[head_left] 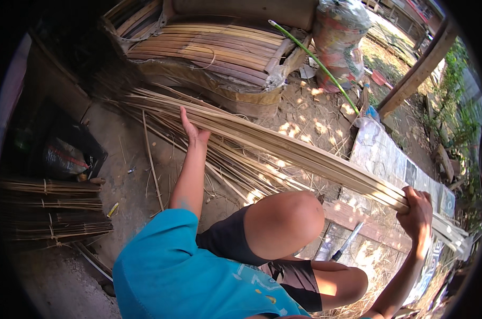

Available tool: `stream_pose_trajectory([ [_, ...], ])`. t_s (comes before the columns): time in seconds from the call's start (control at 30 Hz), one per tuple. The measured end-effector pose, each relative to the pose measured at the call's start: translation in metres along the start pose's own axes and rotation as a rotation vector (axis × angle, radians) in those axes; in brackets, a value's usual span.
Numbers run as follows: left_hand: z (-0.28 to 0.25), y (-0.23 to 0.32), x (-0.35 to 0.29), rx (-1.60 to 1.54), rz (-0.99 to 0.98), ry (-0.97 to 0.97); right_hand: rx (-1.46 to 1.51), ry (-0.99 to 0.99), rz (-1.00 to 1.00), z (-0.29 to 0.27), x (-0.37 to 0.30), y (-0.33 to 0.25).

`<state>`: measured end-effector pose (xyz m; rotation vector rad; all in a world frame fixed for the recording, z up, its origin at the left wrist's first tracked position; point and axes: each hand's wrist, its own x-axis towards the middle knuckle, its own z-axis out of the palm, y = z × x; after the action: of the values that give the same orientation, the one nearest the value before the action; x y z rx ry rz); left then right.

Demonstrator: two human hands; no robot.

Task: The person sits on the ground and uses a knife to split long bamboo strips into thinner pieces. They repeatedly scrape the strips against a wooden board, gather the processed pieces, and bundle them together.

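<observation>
A bundle of long, pale wooden strips (304,157), which look like split bamboo, stretches slantwise across in front of me. My left hand (194,130) holds it from below toward its left part; the thumb points up along the near side and the other fingers are mostly hidden. Toward the right end, my right hand (415,210) is wrapped around the bundle, with the strip ends jutting past the fist. Under the bundle, more loose thin strips (227,167) lie spread on the ground. Between my right knee and right hand lies a knife (350,239) with a dark handle.
Tied bundles of dark sticks (55,212) are stacked at the left. A long slatted wooden seat (209,45) stands behind the strips. Further right are a green pole (318,61), a stuffed plastic sack (340,45), a wooden post (419,69) and a printed sheet (381,146) on the ground.
</observation>
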<state>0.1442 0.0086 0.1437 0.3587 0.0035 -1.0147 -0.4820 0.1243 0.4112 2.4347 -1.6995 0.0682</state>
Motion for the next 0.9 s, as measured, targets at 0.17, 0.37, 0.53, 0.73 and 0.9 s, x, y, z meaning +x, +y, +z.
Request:
stream_pose_trajectory([
  [0.17,0.036,-0.085,-0.055,-0.245,-0.251,-0.3,-0.431,0.196,0.443,0.018,-0.053,0.072],
  [0.37,0.12,-0.14,-0.123,-0.298,-0.268,-0.176,-0.209,0.927,0.98,0.043,-0.087,0.05],
  [0.53,0.19,-0.193,-0.197,-0.264,-0.398,-0.218,1.465,0.825,0.963,0.186,-0.035,-0.077],
  [0.73,0.229,-0.211,-0.277,-0.237,-0.753,-0.414,2.122,0.512,-0.081,0.158,0.061,-0.147],
  [0.9,0.201,-0.21,-0.292,-0.029,-1.081,-0.485,2.263,1.3,0.12,0.054,0.071,-0.121],
])
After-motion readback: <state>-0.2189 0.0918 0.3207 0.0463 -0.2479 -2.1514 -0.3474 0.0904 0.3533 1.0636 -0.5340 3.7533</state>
